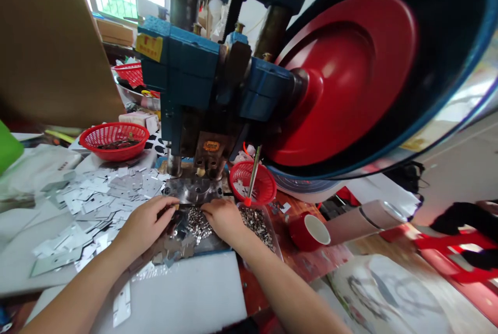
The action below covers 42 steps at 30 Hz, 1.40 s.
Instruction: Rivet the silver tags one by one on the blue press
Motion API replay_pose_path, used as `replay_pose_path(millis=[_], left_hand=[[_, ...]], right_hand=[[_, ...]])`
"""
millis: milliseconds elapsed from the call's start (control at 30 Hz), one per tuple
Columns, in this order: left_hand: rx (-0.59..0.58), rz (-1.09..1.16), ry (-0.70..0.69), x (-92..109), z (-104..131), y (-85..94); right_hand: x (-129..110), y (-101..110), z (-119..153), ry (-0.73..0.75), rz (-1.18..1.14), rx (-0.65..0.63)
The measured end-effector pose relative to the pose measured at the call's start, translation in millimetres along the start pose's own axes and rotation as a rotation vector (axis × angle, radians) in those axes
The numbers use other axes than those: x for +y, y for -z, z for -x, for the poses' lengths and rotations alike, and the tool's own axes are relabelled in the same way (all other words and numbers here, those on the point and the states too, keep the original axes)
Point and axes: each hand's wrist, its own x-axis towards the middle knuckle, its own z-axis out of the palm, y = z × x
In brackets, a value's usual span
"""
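My left hand (146,222) is at the left front of the press die (194,190), thumb and forefinger closed at a small brownish bit that I cannot make out. On the other side my right hand (225,220) has its fingers curled together at the right end of the die's front edge. Whatever they pinch is hidden. Between the hands lies a pile of small shiny metal parts (199,224) on the press bed. A clear box of small metal parts (254,222) sits beside my right wrist. Flat metal plates (93,199) are heaped left of my left hand.
The blue press (187,69) rises ahead, with a big red flywheel (350,74) at upper right. Red baskets (114,155) stand behind the plates and right of the die. A red mug (307,231) and a pink flask (365,220) are at right. White foam (187,292) lies in front.
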Motion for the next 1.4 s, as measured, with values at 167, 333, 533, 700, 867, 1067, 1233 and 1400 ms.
replay_pose_path(millis=[167,333,533,700,867,1067,1233,1400], left_hand=[[-0.034,0.012,-0.019,-0.2,0.3,-0.3],[-0.013,0.043,-0.021,-2.5,0.8,-2.4],[-0.027,0.048,-0.015,-2.2,0.1,2.7],[-0.055,0.059,-0.019,-1.4,0.0,3.7],[-0.081,0.067,-0.031,-0.4,0.5,-0.4],[-0.048,0.07,0.027,-3.8,-0.4,3.7],[0.07,0.1,0.118,-8.6,-2.4,9.0],[0.096,0.112,0.123,-10.7,-3.3,8.3]], right_hand=[[-3.2,-2.5,4.0,-0.089,-0.081,0.017],[-13.5,10.9,-8.3,-0.127,-0.178,0.17],[-12.5,28.9,-17.1,-0.106,-0.314,0.266],[-6.1,17.1,2.9,-0.077,-0.247,0.078],[-6.7,-2.4,6.3,-0.108,-0.171,0.039],[-11.6,0.5,5.6,-0.169,-0.244,0.108],[-13.3,15.5,-15.3,-0.141,-0.337,0.357],[-10.3,18.3,-48.9,-0.083,-0.26,0.375]])
